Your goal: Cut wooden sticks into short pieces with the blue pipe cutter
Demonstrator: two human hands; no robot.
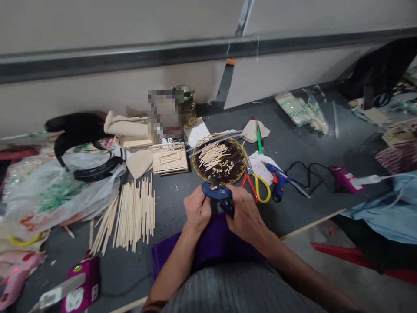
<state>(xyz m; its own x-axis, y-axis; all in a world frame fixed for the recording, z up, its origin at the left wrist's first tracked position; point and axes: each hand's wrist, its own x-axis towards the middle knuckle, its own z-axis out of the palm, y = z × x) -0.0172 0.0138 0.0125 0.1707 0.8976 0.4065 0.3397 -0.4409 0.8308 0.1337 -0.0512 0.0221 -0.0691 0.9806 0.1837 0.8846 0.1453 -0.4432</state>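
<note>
My right hand (pixel 244 211) is wrapped around a blue hand cutter (pixel 213 191) with a curved jaw. The jaw points left, over the near rim of a yellow-edged basket (pixel 194 163). Close against the jaw, my left hand (pixel 197 209) is closed; what its fingers pinch is hidden. A small pale bit shows in the jaw, too small to name. Short wooden sticks (pixel 213 155) and tiny cut pieces (pixel 226 167) lie in the basket. Purple cloth (pixel 211 243) spreads beneath my hands.
Longer wooden sticks (pixel 135 213) lie on the left, below a stick-built frame (pixel 170 160). Right of the basket are red-and-yellow-handled scissors (pixel 260 187), a green knife (pixel 259 139) and a blue glue gun (pixel 278 180). A glass jar (pixel 188 108) stands behind; a plastic bag (pixel 81 195) sits left.
</note>
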